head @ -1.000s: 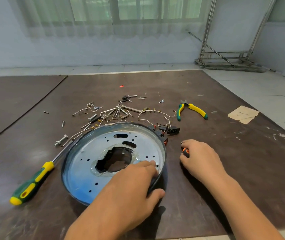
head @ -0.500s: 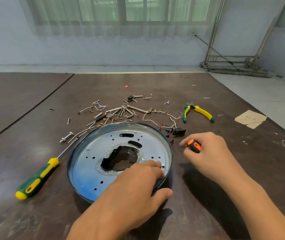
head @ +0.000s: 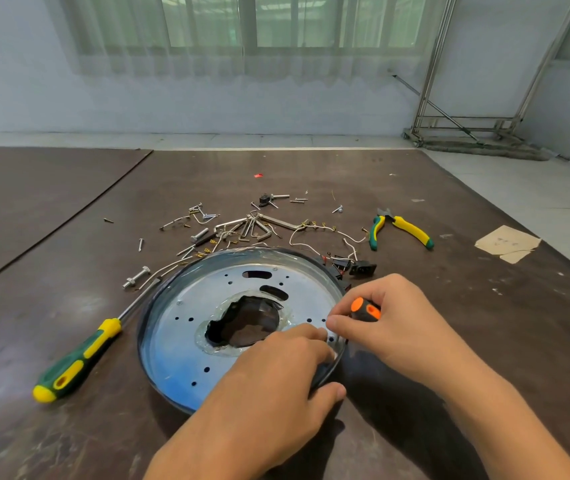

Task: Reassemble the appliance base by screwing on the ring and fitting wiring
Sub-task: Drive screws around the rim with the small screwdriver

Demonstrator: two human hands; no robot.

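Note:
The round metal appliance base, with a dark rim and a jagged hole in its middle, lies on the brown board. My left hand grips its near right rim, fingers on the plate and thumb outside the rim. My right hand holds a small black and orange screwdriver upright over the plate's right edge; its tip is hidden by my fingers. White wiring with a black socket trails behind the base.
A long green and yellow screwdriver lies left of the base. Green and yellow pliers lie at the back right. Loose screws, bolts and hex keys are scattered behind the base. A cardboard scrap sits at the right edge.
My right hand lifted the small screwdriver off the board and brought it left to the base's right edge. My left hand has kept its grip on the rim.

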